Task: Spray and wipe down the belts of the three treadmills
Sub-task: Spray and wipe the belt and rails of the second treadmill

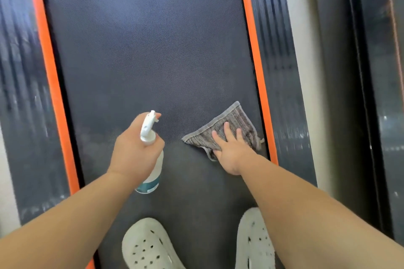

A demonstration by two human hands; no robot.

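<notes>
A dark textured treadmill belt (148, 50) fills the middle of the head view, edged by orange strips. My left hand (133, 150) grips a white spray bottle (150, 159) with a teal label, nozzle pointing forward over the belt. My right hand (229, 148) presses flat, fingers straight, on a grey-brown folded cloth (238, 120) lying on the belt near the right orange strip. The belt looks darker below the cloth than above it.
Orange strips (251, 50) and dark ribbed side rails (282, 85) flank the belt. My two white perforated clogs (148, 247) stand on the belt at the bottom. A pale floor gap and another dark treadmill frame (358, 72) lie to the right.
</notes>
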